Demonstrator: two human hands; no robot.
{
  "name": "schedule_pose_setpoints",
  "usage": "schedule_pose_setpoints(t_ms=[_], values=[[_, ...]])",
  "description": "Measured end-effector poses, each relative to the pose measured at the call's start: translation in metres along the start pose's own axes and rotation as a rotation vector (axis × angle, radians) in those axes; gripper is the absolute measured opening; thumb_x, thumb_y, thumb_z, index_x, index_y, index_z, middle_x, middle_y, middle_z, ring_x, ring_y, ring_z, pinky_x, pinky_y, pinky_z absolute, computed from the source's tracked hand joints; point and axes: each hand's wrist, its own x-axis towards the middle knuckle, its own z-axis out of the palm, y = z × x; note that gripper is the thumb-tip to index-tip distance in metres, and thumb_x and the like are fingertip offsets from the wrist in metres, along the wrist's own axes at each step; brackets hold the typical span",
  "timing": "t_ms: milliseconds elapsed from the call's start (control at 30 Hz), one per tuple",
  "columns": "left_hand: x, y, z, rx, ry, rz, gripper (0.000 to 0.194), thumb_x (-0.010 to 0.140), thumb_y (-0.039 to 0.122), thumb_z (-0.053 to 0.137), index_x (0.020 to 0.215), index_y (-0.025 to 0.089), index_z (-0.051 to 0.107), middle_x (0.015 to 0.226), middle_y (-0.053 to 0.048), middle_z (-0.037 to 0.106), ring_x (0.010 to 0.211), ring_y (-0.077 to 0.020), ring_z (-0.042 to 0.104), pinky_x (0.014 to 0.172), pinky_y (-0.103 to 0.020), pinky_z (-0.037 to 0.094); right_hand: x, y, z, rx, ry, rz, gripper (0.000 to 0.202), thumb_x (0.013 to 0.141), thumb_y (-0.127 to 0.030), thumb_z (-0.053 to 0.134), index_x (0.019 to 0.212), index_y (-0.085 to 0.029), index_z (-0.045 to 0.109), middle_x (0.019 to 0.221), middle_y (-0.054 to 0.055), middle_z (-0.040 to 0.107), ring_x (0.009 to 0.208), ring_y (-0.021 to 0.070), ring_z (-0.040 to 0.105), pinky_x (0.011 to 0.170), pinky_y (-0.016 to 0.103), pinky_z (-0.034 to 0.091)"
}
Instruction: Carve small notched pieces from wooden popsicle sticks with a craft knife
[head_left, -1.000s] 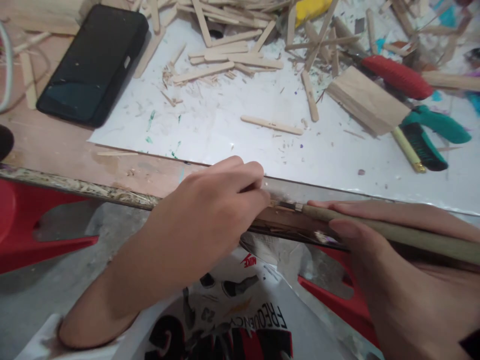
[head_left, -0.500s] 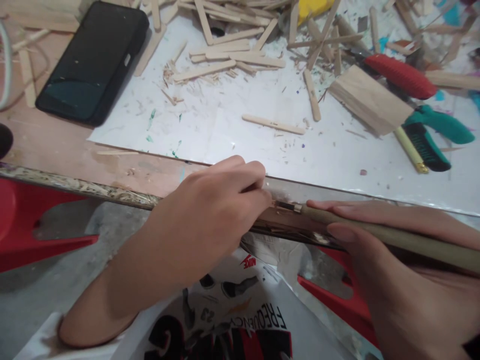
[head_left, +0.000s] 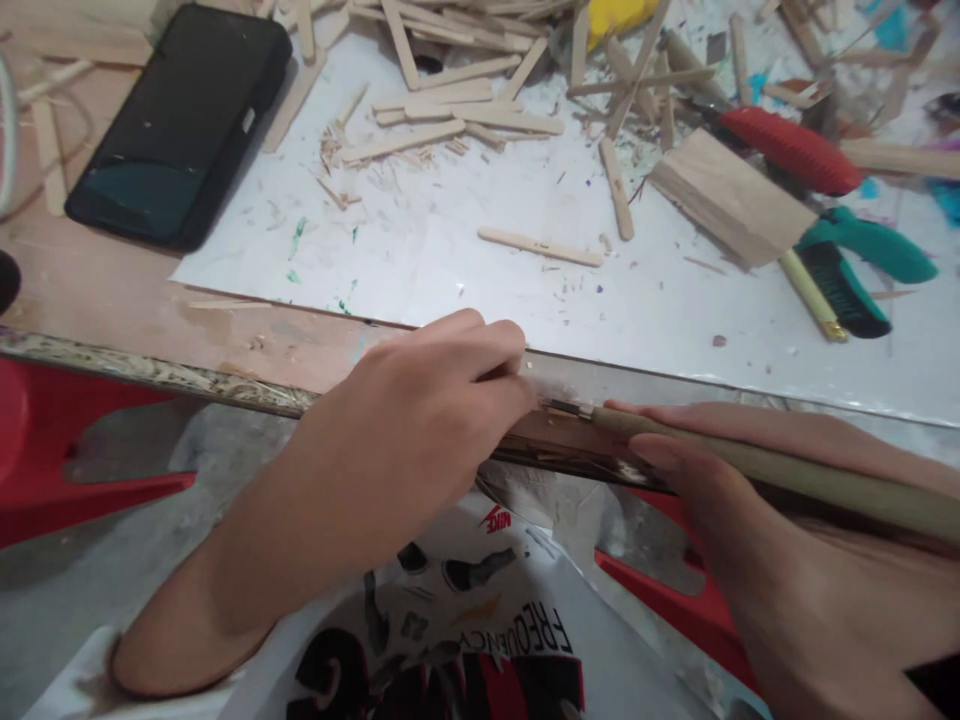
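Note:
At the table's front edge my left hand (head_left: 420, 410) is closed, knuckles up, in a pinch. Whatever lies between its fingertips is hidden under the hand. My right hand (head_left: 787, 520) grips a thin carving tool (head_left: 720, 450) with a long wooden handle, thumb on the near side and a finger stretched along the far side. The tool lies almost level, and its short dark metal blade points left at the left fingertips. Just beyond both hands, a single craft stick (head_left: 540, 246) rests on the white sheet (head_left: 420, 230).
A black phone (head_left: 180, 130) lies at the left. Behind is a heap of craft sticks (head_left: 465, 110) with shavings. At the right are a wooden block (head_left: 731, 195), a red handle (head_left: 791, 150) and teal-handled pliers (head_left: 862, 250). Red plastic seats (head_left: 45, 450) show below the table edge (head_left: 150, 370).
The whole view has shifted slightly, so the things on the table appear a little farther left. The right hand and the carving tool have edged left; the left hand keeps its pinch.

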Motion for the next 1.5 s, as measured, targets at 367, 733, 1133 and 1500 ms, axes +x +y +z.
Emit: schedule_pose_setpoints(t_ms=[367, 733, 1133, 1500], values=[[0.0, 0.0, -0.002, -0.007, -0.009, 0.003, 0.034, 0.113, 0.005, 0.05, 0.095, 0.017, 0.077, 0.11, -0.002, 0.076, 0.102, -0.0176, 0.07, 0.09, -0.035, 0.053, -0.002, -0.011, -0.002, -0.049, -0.025, -0.027, 0.026, 0.079, -0.047, 0.098, 0.101, -0.036, 0.09, 0.093, 0.002, 0.086, 0.086, 0.0311, 0.085, 0.065, 0.042, 0.074], [-0.002, 0.001, 0.0, -0.027, -0.006, -0.048, 0.034, 0.112, 0.007, 0.051, 0.09, 0.019, 0.074, 0.114, -0.003, 0.077, 0.105, -0.0181, 0.07, 0.087, -0.035, 0.056, -0.001, -0.025, 0.0, -0.096, -0.143, 0.007, 0.016, 0.09, -0.039, 0.094, 0.104, -0.044, 0.089, 0.101, -0.012, 0.087, 0.085, 0.014, 0.082, 0.076, 0.025, 0.07], [-0.001, 0.0, -0.001, -0.018, -0.016, -0.025, 0.031, 0.112, 0.007, 0.053, 0.094, 0.018, 0.076, 0.111, -0.002, 0.075, 0.103, -0.0184, 0.069, 0.086, -0.035, 0.054, -0.001, -0.038, 0.012, -0.072, -0.014, 0.076, 0.008, 0.091, -0.041, 0.093, 0.097, -0.039, 0.088, 0.1, -0.01, 0.087, 0.086, 0.0142, 0.081, 0.085, 0.026, 0.071], [-0.001, 0.003, -0.002, -0.012, -0.006, -0.033, 0.03, 0.112, 0.007, 0.054, 0.096, 0.018, 0.077, 0.109, -0.003, 0.076, 0.099, -0.0178, 0.068, 0.086, -0.035, 0.054, 0.004, -0.038, 0.011, 0.105, -0.051, 0.198, 0.013, 0.088, -0.024, 0.094, 0.095, -0.033, 0.088, 0.098, -0.001, 0.087, 0.078, 0.0207, 0.084, 0.068, 0.027, 0.072]])
